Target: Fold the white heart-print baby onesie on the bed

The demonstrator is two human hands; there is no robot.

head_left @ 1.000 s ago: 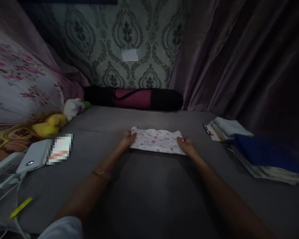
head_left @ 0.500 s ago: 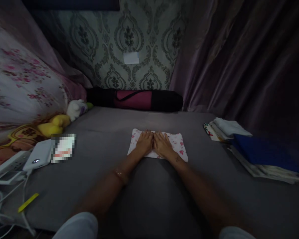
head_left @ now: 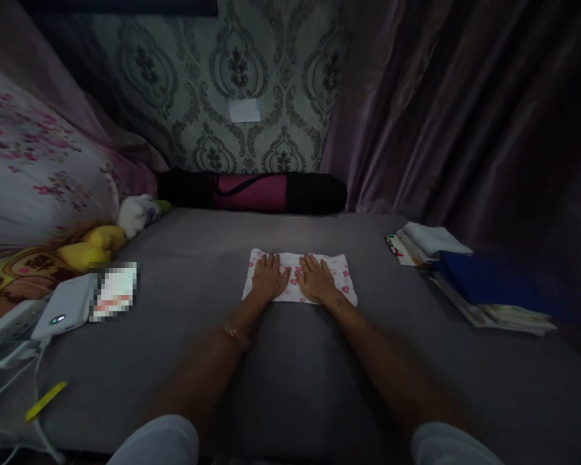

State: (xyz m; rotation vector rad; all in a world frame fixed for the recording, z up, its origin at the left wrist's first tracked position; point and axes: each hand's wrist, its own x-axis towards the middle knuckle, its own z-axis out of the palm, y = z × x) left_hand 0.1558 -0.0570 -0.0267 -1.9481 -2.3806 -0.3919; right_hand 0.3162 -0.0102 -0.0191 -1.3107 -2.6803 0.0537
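Observation:
A folded white cloth with pink and red hearts (head_left: 345, 281) lies flat on the grey sheet (head_left: 290, 374) of the bed. My left hand (head_left: 270, 276) rests palm down on its left half, fingers stretched out and thumb spread. On the right half, my right hand (head_left: 315, 279) lies flat too, its fingers extended. Bare printed cloth shows between the two hands. Neither hand grips anything.
To the right are folded white cloths (head_left: 436, 239) and a blue folded item (head_left: 494, 278) on a pile. A black and maroon bag (head_left: 252, 192) lies along the wall. Plush toys (head_left: 138, 215), a white power bank (head_left: 68, 307), cables and a yellow strip (head_left: 46, 401) are leftward.
My hands were side by side at the cloth's middle. They have slid apart, the left one more to the left. The whole view has shifted slightly.

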